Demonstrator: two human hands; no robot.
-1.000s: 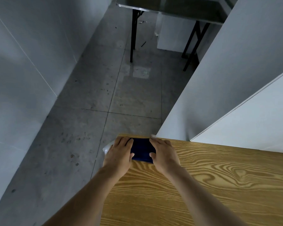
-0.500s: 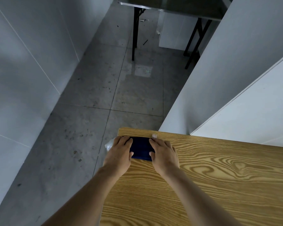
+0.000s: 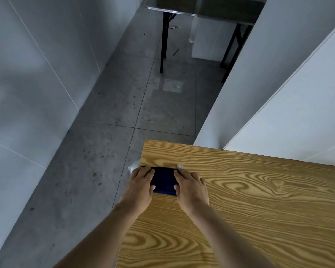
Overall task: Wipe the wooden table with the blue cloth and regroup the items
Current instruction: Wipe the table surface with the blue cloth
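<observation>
A folded dark blue cloth lies flat on the wooden table, close to its left edge and a little back from the far left corner. My left hand presses down on the cloth's left side and my right hand on its right side, fingers flat and pointing away from me. Only the cloth's middle strip shows between the hands. A small pale scrap sits on the table just beyond my right fingertips. None of the task's other items show in this view.
The table's left edge drops to a grey concrete floor. Something pale and crumpled pokes out just past that edge beside my left hand. White panels rise behind the table. A dark folding table stands farther back.
Both hands have slid the blue cloth toward me, away from the far edge; a wider strip of bare wood now shows beyond it. My view has tilted slightly.
</observation>
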